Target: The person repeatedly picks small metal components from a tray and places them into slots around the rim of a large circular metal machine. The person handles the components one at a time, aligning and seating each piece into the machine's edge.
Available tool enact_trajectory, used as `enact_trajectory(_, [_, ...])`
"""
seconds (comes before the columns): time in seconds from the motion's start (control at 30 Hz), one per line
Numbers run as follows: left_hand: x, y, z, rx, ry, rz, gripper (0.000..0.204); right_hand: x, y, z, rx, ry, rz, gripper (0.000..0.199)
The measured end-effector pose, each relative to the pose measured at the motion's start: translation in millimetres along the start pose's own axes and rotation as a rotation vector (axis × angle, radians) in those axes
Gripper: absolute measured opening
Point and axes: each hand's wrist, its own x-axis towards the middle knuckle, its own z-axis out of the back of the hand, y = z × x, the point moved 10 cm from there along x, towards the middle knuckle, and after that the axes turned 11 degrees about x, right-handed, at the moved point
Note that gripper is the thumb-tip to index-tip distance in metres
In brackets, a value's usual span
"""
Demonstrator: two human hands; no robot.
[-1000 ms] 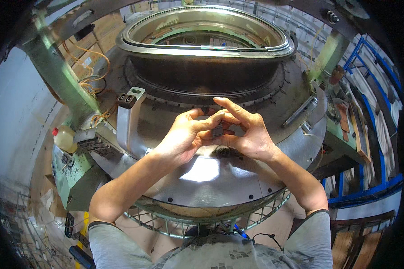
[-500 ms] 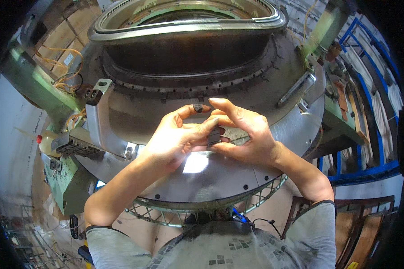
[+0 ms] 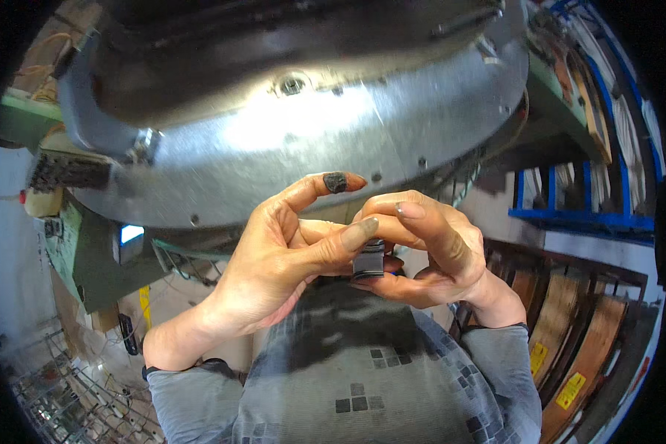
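Close in front of my chest, both hands meet on a small dark grey metal block (image 3: 369,263) with ridged, shiny edges. My left hand (image 3: 275,251) is closed toward it, its thumb along the block's upper end. The left index finger is raised and bears a black wrap (image 3: 336,183). From the other side, my right hand (image 3: 445,255) pinches the block, with the thumb at its lower edge and the fingers curled behind and above. Fingers hide part of the block. Beyond my hands lies a large machine's shiny curved metal rim (image 3: 392,140).
A round fitting (image 3: 292,84) sits on the machine. Green machine arms (image 3: 570,118) flank it. At the right stand a blue rack (image 3: 581,222) with pale sheets and brown boards (image 3: 586,355). A wire rack (image 3: 66,392) is at the lower left.
My view has tipped downward, so the machine's round opening has left the picture. My hands and the block have come nearer my body. Both hands still hold the block.
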Motion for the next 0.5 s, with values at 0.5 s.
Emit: enact_trajectory(0.5, [-22.1, 142.4, 12.2, -0.130, -0.099, 0.089, 0.052, -135.5, -17.7, -34.1, 0.144, -0.062, -0.527, 0.090])
